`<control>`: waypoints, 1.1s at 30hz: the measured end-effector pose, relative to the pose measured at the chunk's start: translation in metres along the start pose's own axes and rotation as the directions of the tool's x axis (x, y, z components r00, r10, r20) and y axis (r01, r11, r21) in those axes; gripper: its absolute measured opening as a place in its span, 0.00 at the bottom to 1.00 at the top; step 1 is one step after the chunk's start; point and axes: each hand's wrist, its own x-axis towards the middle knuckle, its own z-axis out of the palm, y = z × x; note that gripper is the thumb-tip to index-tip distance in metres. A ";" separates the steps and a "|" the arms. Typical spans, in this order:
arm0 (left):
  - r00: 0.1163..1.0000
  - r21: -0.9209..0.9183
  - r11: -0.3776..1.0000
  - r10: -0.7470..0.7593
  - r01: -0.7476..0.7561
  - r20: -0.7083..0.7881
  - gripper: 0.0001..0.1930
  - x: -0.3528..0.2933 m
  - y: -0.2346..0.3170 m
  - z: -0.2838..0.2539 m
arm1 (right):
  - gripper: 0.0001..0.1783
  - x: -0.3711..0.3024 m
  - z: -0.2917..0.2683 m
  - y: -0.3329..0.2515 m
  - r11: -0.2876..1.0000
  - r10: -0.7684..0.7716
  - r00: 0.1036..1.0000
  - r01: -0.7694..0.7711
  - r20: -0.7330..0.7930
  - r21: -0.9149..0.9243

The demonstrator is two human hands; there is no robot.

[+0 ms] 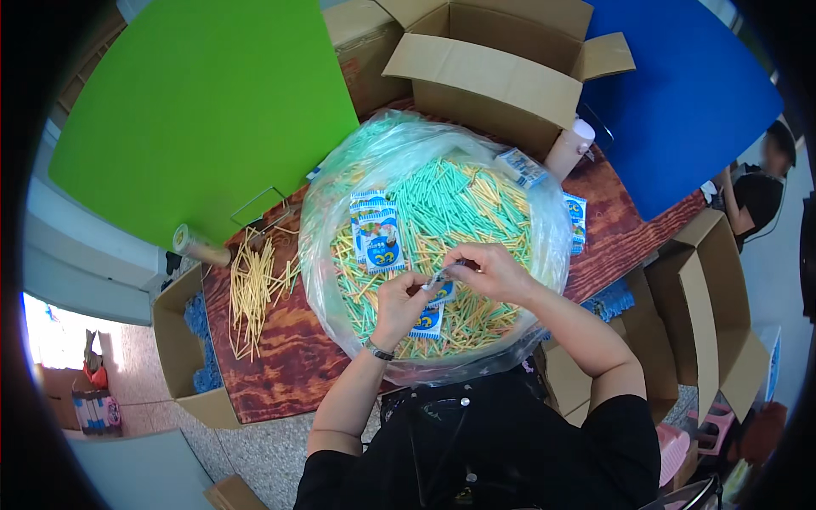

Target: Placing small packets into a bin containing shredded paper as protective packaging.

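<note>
My left hand [399, 306] and my right hand [491, 272] meet over a big clear plastic bag [323, 293]. Their fingertips are closed in a pinch on a small blue-and-white packet [442, 291], partly covered by the fingers. Below them, thin green sticks [438, 200] and yellowish sticks [493, 327] fill the wide-open bag. Several blue-and-white packets [381, 242] lie on the sticks to the left of my hands. Just under my fingers rests another packet [427, 323]. A watch or bracelet [379, 350] circles my left wrist.
Loose yellow sticks [251, 297] lie on the red-brown wooden table [285, 387] beside a clear jar [200, 245]. An open cardboard box [489, 76] stands behind the bag, near a pale pink bottle [569, 149]. More boxes [705, 306] flank the table. A person [756, 191] sits far right.
</note>
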 end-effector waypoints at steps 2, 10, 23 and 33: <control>0.999 -0.003 0.999 0.044 -0.044 -0.024 0.08 0.005 -0.011 0.002 | 0.09 0.002 -0.023 0.017 0.999 0.051 0.998 -0.051 -0.024 0.010; 0.999 -0.005 0.999 0.035 -0.035 -0.002 0.09 0.010 0.001 0.009 | 0.19 0.009 -0.074 0.108 0.626 0.284 0.958 -0.211 -0.032 -0.751; 0.997 -0.013 0.998 0.068 -0.069 -0.045 0.09 0.016 -0.002 0.004 | 0.18 0.010 -0.059 0.106 0.476 0.333 0.942 -0.201 -0.036 -0.856; 0.997 -0.005 0.999 0.046 -0.046 -0.059 0.09 0.017 0.000 0.001 | 0.12 0.000 -0.096 0.072 0.897 0.385 0.914 -0.338 0.126 -0.285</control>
